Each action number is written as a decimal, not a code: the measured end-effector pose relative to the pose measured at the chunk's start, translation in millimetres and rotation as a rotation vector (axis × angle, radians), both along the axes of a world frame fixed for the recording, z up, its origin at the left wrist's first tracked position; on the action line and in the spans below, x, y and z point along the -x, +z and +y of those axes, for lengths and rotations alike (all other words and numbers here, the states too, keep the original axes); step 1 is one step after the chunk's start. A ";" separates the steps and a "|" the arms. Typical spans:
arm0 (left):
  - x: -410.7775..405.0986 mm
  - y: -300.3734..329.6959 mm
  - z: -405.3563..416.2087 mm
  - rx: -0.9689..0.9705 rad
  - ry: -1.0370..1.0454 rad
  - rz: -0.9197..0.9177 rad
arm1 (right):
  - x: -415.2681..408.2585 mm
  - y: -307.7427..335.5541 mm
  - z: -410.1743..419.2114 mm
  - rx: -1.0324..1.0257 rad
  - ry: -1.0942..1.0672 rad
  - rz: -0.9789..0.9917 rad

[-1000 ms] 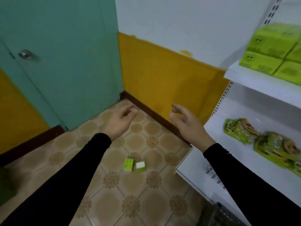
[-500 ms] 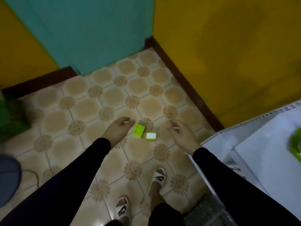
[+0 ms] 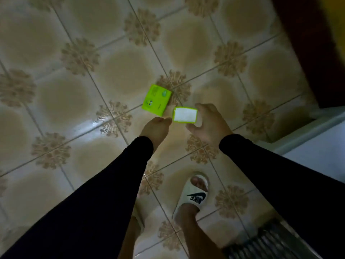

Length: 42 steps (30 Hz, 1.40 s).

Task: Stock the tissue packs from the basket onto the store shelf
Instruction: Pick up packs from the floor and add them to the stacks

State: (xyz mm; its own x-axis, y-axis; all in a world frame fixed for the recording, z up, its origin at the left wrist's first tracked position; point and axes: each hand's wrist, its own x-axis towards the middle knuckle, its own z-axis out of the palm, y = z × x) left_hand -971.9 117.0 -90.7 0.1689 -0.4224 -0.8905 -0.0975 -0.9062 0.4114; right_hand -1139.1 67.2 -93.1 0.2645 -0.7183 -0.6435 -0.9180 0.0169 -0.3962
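1. A dark slatted basket [image 3: 268,245] shows only as a corner at about 5 o'clock in the view; its contents cannot be seen.
2. Two tissue packs lie on the tiled floor [image 3: 74,113], just above the centre of the view.
3. The green pack [image 3: 156,100] lies flat and turned at an angle, bright lime with a small cartoon face with two eyes and faint printing on its top.
4. The white-faced pack [image 3: 185,114] sits just beside it at about 4 o'clock, with a white panel framed by a lime border.
5. The left hand [image 3: 155,128] reaches down with loose fingers, its fingertips close to the near edge of the green pack; whether it touches cannot be told, and it grips nothing.
6. The right hand [image 3: 209,122] curls around the white-faced pack, fingers over its right edge and thumb below; a firm grasp cannot be confirmed.
7. A white slide sandal [image 3: 194,195] stands on the floor at 6 o'clock.
8. The white shelf base [image 3: 317,146] lies at 3 o'clock.
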 end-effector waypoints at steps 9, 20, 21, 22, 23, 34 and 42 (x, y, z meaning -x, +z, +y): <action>29.4 -153.3 -13.7 -0.050 0.410 0.303 | -22.0 -171.2 -11.6 0.288 0.378 0.136; -14.0 68.7 -48.6 0.253 0.319 0.184 | -21.7 62.8 -33.9 -0.130 -0.737 -0.604; -19.4 103.3 -55.6 0.301 0.302 0.181 | -24.6 95.5 -39.4 -0.140 -0.767 -0.663; -24.6 140.2 -61.5 0.339 0.278 0.172 | -28.7 130.9 -43.9 -0.164 -0.807 -0.724; -28.7 176.9 -66.0 0.381 0.266 0.158 | -31.8 165.1 -47.9 -0.198 -0.841 -0.791; -38.5 559.4 -61.9 0.796 0.175 0.136 | -31.7 537.9 -34.1 0.111 -0.744 -0.978; -10.6 739.7 7.7 1.047 -0.091 0.205 | -5.4 733.1 83.3 0.635 -0.664 -0.920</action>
